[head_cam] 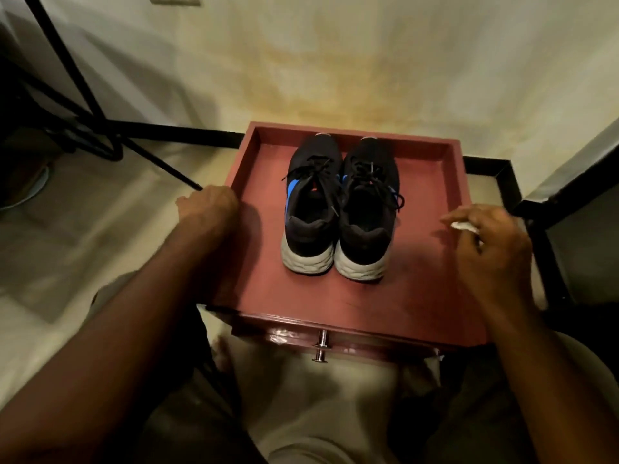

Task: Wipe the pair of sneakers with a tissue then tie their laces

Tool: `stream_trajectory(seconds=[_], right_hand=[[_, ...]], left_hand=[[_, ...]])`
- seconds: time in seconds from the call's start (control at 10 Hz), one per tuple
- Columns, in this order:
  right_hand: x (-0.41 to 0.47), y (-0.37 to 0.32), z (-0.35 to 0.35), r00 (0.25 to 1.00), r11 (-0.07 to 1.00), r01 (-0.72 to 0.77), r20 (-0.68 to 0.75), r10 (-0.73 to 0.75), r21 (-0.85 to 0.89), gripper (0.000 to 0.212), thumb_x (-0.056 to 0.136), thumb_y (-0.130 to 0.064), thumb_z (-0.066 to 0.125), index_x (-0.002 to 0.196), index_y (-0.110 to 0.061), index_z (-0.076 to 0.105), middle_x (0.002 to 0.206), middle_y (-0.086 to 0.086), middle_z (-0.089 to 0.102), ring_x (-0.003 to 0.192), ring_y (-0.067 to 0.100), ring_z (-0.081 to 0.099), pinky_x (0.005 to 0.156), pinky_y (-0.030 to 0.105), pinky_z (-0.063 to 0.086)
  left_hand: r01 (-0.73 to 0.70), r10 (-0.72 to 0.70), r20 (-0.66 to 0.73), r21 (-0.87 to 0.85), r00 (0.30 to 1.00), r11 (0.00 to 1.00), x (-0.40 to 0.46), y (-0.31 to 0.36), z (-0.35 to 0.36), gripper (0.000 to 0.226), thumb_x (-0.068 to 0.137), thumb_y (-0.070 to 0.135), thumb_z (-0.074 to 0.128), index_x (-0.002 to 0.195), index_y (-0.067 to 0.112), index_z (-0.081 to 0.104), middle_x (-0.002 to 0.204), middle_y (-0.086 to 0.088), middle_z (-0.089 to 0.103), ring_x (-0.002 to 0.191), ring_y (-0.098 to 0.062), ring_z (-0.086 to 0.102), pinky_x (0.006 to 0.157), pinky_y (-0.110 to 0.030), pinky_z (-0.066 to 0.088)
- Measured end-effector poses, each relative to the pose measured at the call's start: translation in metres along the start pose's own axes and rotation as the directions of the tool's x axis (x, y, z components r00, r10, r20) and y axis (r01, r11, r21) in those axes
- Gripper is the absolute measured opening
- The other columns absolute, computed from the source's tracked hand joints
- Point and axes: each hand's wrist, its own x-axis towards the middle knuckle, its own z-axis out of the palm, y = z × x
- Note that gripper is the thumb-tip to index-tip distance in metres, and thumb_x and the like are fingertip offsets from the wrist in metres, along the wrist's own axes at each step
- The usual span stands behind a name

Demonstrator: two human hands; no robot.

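Note:
Two black sneakers with grey soles and blue side marks stand side by side, heels toward me, on a red-brown cabinet top [418, 296]. The left sneaker [311, 209] and the right sneaker [368, 212] both have loose black laces. My left hand [207, 204] rests on the raised left rim of the cabinet top, fingers curled over the edge. My right hand [485, 236] hovers at the right rim and pinches a small crumpled white tissue [464, 227]. Neither hand touches a sneaker.
The cabinet has a drawer with a metal handle [321, 346] facing me, above my knees. A black metal frame [83, 105] slants across the floor at the left. A stained pale wall [335, 61] stands behind, and a dark ledge [569, 209] at the right.

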Motion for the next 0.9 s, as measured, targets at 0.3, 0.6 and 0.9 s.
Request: stream_trajectory(seconds=[0.3,0.6,0.9], right_hand=[[0.023,0.019,0.036,0.978,0.992,-0.095,0.196,0.077,0.083,0.041,0.092,0.004,0.060,0.117,-0.023,0.078,0.139,-0.003,0.064,0.129,0.014,0.060,0.102,0.033,0.051],[0.012,0.022,0.041,0.934,0.995,-0.090,0.342,0.100,-0.044,0.047,0.084,0.014,0.062,0.118,-0.015,0.077,0.139,0.005,0.065,0.120,0.025,0.062,0.104,0.040,0.051],[-0.009,-0.016,0.013,0.610,0.908,-0.076,0.701,0.370,-0.413,0.067,0.094,0.002,0.055,0.157,-0.019,0.043,0.168,0.021,0.026,0.149,0.046,0.033,0.118,0.057,0.035]], left_hand=[[-0.403,0.284,-0.400,-0.256,0.872,0.879,0.024,0.030,0.025,0.067,0.107,0.048,0.021,0.163,0.012,0.022,0.171,-0.017,0.018,0.160,-0.030,0.011,0.127,-0.056,0.008],[-0.447,0.523,-0.026,-0.559,0.852,0.699,0.002,0.062,0.002,0.073,0.104,0.055,0.025,0.164,0.014,0.022,0.171,-0.006,0.021,0.159,-0.015,0.017,0.129,-0.041,0.019],[-0.325,0.485,0.240,-0.492,0.841,0.808,-0.041,0.066,-0.059,0.091,0.098,0.072,0.020,0.166,0.013,0.004,0.173,-0.013,0.004,0.161,-0.025,0.003,0.130,-0.043,0.014]])
